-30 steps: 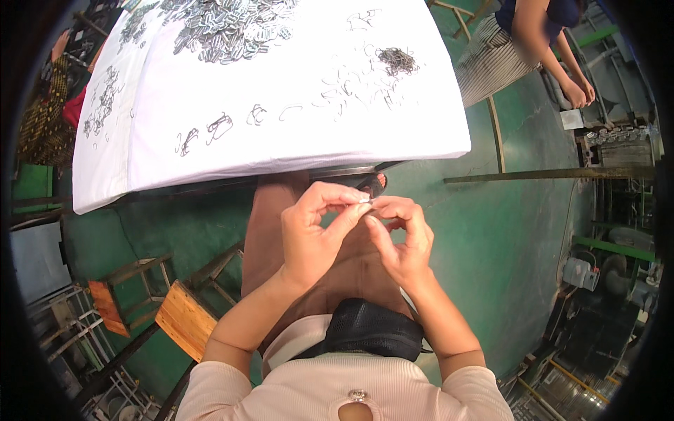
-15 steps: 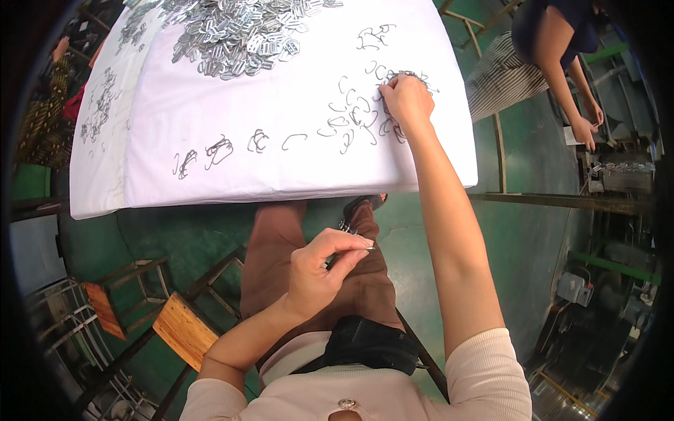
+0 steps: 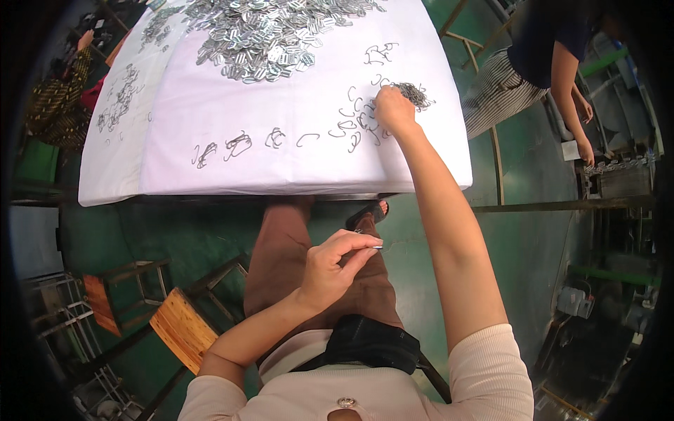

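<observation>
Green floor (image 3: 203,231) filled the workshop around a counter (image 3: 210,168) draped in white cloth. Another person (image 3: 554,63) in a dark top and striped bottoms stood at upper right, well apart, beside grey machinery (image 3: 618,182). Wooden stool (image 3: 179,326) and a metal-framed chair (image 3: 105,302) sat at lower left under the counter edge.

On the counter: big heap of silvery metal clips (image 3: 270,35) at the far middle, a thinner scatter of bent wires (image 3: 119,102) on the far left, a row of small wire hook clusters (image 3: 239,145) along the near part, and a dark tangle of wire hooks (image 3: 415,95) at far right.

Person sat with brown trousers (image 3: 295,266) and a black waist pouch (image 3: 368,344).

Right hand (image 3: 393,111) was stretched out onto the counter, fingers curled down into the loose hooks right beside the dark tangle, touching them; whether it had pinched one up could not be told, fingertips hidden under the hand.

Left hand (image 3: 333,270) was held over the lap, below the counter edge, thumb and forefinger pinched closed on a small thin metal piece (image 3: 375,247) poking out at the fingertips; other fingers loosely curled.
</observation>
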`<state>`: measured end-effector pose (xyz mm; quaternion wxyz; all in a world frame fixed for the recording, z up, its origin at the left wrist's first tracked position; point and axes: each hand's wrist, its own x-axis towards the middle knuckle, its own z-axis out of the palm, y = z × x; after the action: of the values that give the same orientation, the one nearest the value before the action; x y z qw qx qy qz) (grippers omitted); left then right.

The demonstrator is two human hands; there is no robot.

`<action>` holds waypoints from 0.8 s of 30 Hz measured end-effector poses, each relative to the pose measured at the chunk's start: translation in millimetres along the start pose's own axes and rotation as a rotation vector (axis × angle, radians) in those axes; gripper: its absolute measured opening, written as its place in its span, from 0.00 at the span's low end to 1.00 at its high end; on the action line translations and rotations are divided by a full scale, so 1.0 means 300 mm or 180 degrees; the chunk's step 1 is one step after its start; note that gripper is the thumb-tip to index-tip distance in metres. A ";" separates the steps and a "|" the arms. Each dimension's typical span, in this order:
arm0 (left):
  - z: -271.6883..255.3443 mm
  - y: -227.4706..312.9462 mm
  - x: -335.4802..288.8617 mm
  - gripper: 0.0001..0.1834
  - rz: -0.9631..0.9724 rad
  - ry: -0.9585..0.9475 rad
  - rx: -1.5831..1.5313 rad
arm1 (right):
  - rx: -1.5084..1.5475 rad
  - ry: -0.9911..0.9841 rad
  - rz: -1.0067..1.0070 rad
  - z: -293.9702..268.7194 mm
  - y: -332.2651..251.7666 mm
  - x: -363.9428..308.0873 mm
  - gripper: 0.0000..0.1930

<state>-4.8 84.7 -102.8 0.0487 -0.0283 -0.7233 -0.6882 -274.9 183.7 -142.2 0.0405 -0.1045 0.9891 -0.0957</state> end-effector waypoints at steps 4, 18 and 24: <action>-0.013 0.016 -0.030 0.07 0.0151 0.0071 0.0218 | 0.0771 0.0080 0.0220 -0.041 0.006 -0.068 0.11; -0.057 0.046 -0.093 0.07 0.0482 0.0152 -0.0024 | 0.4875 0.0115 0.0321 -0.259 -0.084 -0.916 0.14; -0.026 0.059 -0.082 0.06 0.0314 0.0434 -0.0355 | 0.5049 0.0465 0.0356 -0.210 -0.117 -0.988 0.10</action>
<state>22.0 78.3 -87.6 0.1300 -0.0197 -0.6766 -0.7245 14.8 225.0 -55.7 0.0427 0.0118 0.6300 -0.7753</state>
